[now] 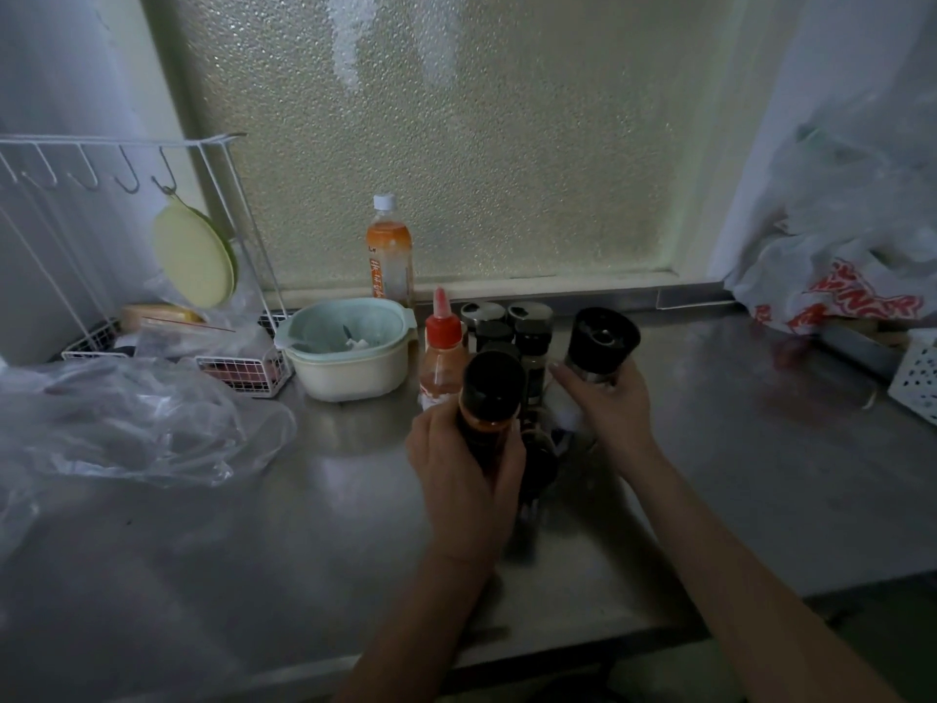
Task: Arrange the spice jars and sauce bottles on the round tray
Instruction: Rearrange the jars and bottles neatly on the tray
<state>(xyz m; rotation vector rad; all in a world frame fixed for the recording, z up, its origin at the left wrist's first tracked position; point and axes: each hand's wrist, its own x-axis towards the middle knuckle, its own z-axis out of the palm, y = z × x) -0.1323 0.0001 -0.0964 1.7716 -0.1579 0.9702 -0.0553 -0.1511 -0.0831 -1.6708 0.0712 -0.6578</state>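
The round tray cannot be made out: the dim patch of steel counter (735, 438) between the two hands is too dark to read. The left hand (464, 474) covers the lower body of a black-capped bottle (491, 398), hiding its label. Jars behind it (530, 342) overlap, their contents unreadable. The clear plastic bag (116, 418) runs past the counter's left edge.

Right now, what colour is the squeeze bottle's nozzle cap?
Red, on the squeeze bottle's nozzle cap, clearest in the head view.
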